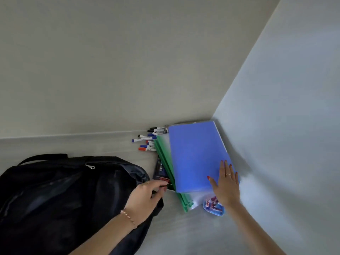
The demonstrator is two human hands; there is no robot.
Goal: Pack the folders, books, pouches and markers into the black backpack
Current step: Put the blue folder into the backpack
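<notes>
The black backpack (60,196) lies on the grey table at the lower left. A blue folder (195,155) tops a stack in the table's corner, over green folders (165,162) and a dark book (161,172). Several markers (147,140) lie behind the stack by the wall. A blue and white pouch (214,207) pokes out from under the stack's near end. My right hand (227,183) rests flat, fingers straight, on the blue folder's near right corner. My left hand (147,196) lies over the backpack's right edge, and its fingertips pinch the dark book's near corner.
The table (184,232) meets two plain walls; the stack sits in that corner. The wall on the right stands close beside the folders. Bare table surface shows between the backpack and the back wall and in front of the stack.
</notes>
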